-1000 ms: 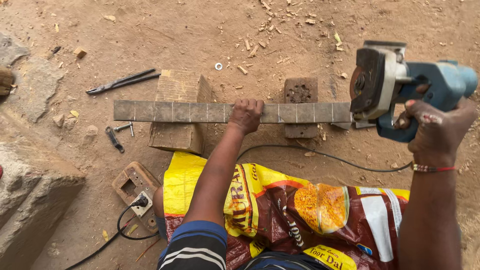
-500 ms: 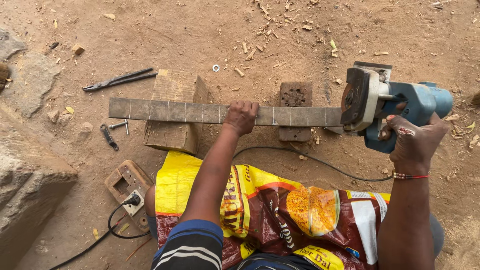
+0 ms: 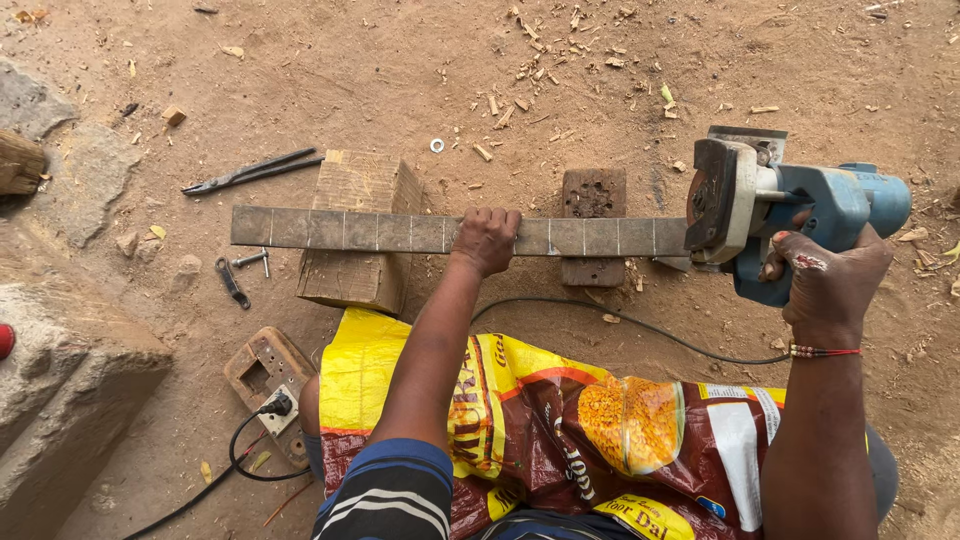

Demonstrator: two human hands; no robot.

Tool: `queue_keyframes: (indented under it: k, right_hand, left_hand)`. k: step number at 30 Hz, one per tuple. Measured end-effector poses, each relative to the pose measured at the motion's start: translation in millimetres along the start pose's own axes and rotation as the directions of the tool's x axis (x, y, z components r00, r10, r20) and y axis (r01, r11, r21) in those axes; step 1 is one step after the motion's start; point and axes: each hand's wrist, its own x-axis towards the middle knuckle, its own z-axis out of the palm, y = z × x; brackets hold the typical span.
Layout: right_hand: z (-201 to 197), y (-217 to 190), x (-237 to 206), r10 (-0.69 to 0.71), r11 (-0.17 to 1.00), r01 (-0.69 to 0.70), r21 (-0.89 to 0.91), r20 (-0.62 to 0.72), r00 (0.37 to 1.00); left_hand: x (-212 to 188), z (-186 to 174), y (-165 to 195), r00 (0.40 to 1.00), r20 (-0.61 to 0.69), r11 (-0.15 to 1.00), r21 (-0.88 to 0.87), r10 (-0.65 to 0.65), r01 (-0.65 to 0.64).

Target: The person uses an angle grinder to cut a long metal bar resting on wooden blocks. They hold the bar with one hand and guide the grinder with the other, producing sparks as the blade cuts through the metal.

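Pressing down, your left hand [image 3: 486,238] clamps the marked wooden strip [image 3: 400,232] across two wooden blocks [image 3: 358,232], while your right hand [image 3: 825,283] grips the blue power saw [image 3: 790,210] at the strip's right end.

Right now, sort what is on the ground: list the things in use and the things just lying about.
In use:
left hand pressing the marked wooden strip
right hand gripping the blue power saw
two wood blocks under the strip
saw cable

Lying about:
pliers
washer
small spanner
stone slab
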Motion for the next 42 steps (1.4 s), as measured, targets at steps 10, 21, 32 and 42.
queue_keyframes:
  k: [10,21,32,42]
  right_hand:
    - [-3.1,2.3,-0.2,-0.083,0.995,0.083,-0.060,-0.002,0.997]
    - [-7.6,14.7,6.8,-0.062,0.998,0.062,-0.017,-0.008,0.998]
    - [-22.9,47.2,8.7,-0.093,0.987,0.100,-0.130,0.059,0.994]
    - [1.5,51.0,1.6,-0.049,0.989,0.071,-0.131,0.164,0.985]
  left_hand:
    - [-0.5,-0.8,1.0,0.997,-0.074,1.000,0.007,-0.005,0.006]
    - [0.2,10.2,0.7,0.996,-0.089,0.998,-0.055,-0.032,0.028]
    - [-2.3,33.2,-3.4,0.997,-0.061,0.999,-0.013,0.046,-0.047]
    - [-1.1,21.6,-9.4,0.991,-0.125,0.999,0.010,0.047,-0.046]
